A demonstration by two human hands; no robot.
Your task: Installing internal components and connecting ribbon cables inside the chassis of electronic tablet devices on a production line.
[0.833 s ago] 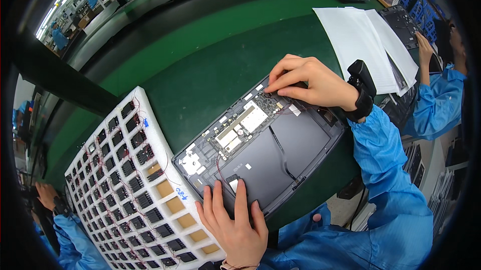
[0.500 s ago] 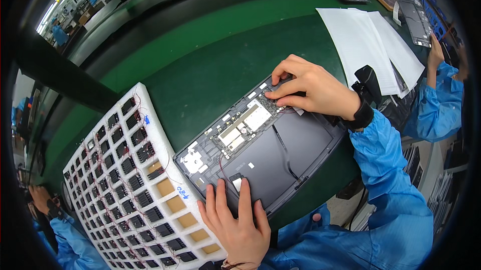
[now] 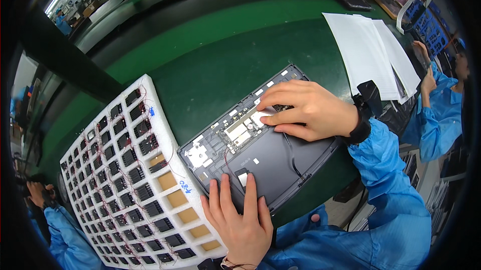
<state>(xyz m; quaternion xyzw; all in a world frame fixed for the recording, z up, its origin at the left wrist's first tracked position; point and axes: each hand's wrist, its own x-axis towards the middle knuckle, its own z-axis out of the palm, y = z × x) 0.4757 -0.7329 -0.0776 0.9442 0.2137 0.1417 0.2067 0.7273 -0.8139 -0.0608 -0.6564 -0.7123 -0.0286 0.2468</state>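
A dark grey laptop casing point(image 3: 273, 182) lies slanted on the green bench, its inside facing up. Along its far part sits a circuit board point(image 3: 236, 137) with silver shields. My left hand point(image 3: 243, 230) lies over the near left edge with fingers spread, fingertips beside a small black speaker point(image 3: 242, 177) with a white pad and a thin red wire. Over the board's right part is my right hand point(image 3: 313, 109), its fingers apart and bent, tips touching the silver shield area; whatever lies under its palm is hidden. A black cable point(image 3: 291, 154) runs across the casing.
Left of the casing, close against it, stands a white foam tray point(image 3: 161, 112) of small black wired parts, some pockets bare. White sheets point(image 3: 358, 52) lie at the right. A co-worker's hands point(image 3: 427, 82) are beyond them; another person's hand point(image 3: 37, 194) shows at far left.
My right hand has moved left along the board, from its right end onto the silver shield. My left hand stays on the casing's near edge. The co-worker at right has lowered a dark panel.
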